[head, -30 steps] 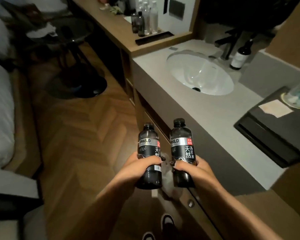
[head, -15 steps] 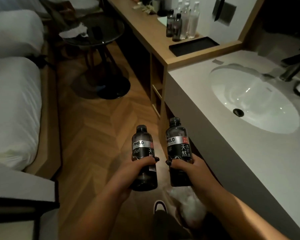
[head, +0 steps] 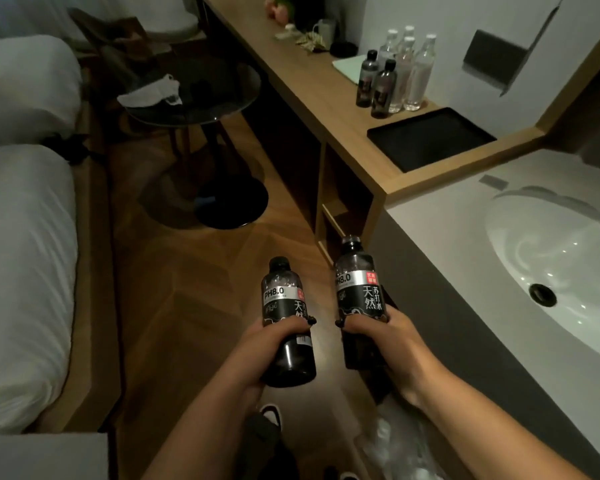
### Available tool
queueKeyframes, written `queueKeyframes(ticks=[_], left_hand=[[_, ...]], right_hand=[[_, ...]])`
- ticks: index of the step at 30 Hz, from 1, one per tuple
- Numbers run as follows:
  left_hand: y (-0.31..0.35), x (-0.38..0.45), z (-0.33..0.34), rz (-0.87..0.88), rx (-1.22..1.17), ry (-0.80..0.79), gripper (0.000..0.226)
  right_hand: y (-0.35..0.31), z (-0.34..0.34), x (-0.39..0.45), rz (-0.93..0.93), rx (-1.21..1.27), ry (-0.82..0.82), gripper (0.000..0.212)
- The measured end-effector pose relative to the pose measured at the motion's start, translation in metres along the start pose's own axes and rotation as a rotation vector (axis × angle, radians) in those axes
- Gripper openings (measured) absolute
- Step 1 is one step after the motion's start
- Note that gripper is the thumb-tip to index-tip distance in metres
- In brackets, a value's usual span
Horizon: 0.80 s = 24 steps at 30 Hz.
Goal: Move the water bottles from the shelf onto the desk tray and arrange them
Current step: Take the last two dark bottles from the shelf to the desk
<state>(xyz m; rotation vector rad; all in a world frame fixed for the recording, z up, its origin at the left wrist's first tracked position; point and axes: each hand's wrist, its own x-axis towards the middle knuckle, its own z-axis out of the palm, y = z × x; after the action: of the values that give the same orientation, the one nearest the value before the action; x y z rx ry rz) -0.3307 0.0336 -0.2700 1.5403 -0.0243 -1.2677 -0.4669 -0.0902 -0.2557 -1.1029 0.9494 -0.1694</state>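
- The left hand (head: 274, 341) is wrapped around one dark bottle (head: 286, 323), and the right hand (head: 385, 332) is wrapped around a second dark bottle (head: 357, 299). Both bottles are upright, above the floor.
- The black tray (head: 430, 138) lies on the wooden bench (head: 309, 88) at about 1 o'clock, well apart. The right hand is nearer to it.
- The tray's long axis runs across the bench, and more bottles (head: 395, 74) stand just beyond it.

Hotel guest room. A white-sheeted bed (head: 21, 237) faces a long wooden worktop (head: 312, 95) carrying bottled water (head: 420, 71) and a black tray (head: 430, 138). An open vanity basin (head: 555, 271) adjoins the worktop, over herringbone wood flooring (head: 187, 306).
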Motion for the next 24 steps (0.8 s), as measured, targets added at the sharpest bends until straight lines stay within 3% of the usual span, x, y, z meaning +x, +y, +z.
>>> queueKeyframes(ticks=[3, 7, 10, 24], left_hand=[[0.038, 0.031, -0.028, 0.005, 0.051, -0.027, 0.041], [0.088, 0.069, -0.054, 0.020, 0.100, -0.054, 0.040], [0.123, 0.099, -0.062, 0.021, 0.122, -0.060, 0.041], [0.269, 0.258, -0.012, 0.039, 0.114, -0.110, 0.037]], right_hand=[[-0.016, 0.027, 0.034, -0.010, 0.035, 0.044, 0.043], [-0.042, 0.057, 0.074, -0.028, 0.092, 0.066, 0.027], [-0.065, 0.071, 0.102, -0.039, 0.131, 0.090, 0.028], [-0.195, 0.043, 0.255, -0.116, 0.045, 0.101, 0.037]])
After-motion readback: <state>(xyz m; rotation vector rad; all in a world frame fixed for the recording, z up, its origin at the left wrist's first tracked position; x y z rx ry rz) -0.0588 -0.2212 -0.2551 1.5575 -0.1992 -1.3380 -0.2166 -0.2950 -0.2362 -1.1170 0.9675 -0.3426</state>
